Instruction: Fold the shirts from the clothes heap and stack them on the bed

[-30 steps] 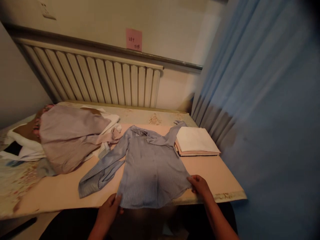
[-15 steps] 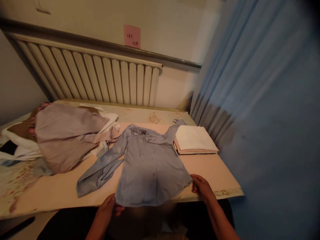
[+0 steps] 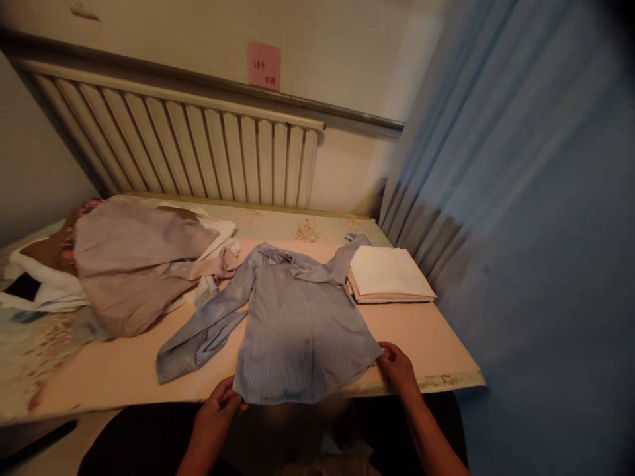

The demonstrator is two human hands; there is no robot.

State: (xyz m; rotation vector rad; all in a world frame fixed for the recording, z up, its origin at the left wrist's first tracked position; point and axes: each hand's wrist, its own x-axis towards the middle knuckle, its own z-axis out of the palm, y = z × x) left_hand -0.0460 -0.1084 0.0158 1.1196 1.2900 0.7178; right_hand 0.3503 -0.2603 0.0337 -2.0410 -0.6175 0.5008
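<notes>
A blue-grey striped shirt (image 3: 302, 324) lies front up on the table, its collar toward the wall and its hem at the near edge. My left hand (image 3: 218, 408) pinches the hem's left corner, and my right hand (image 3: 397, 371) grips the right corner. Between the two hands the hem hangs slightly past the table edge. One sleeve stretches out to the lower left with a bend in it. The other sleeve runs up to the right, partly behind a stack of folded cloths (image 3: 391, 272), white on top with pink below.
A loose heap of clothes (image 3: 139, 258), mauve on top, covers the table's left side. The table (image 3: 436, 344) has a pink cover over a floral cloth. A radiator (image 3: 198, 149) stands along the back wall. Blue curtain (image 3: 536, 264) hangs close on the right.
Both hands keep their hold on the hem. My left hand's fingers have shifted slightly right at the corner. The whole view has moved a little, and the shirt lies much as before.
</notes>
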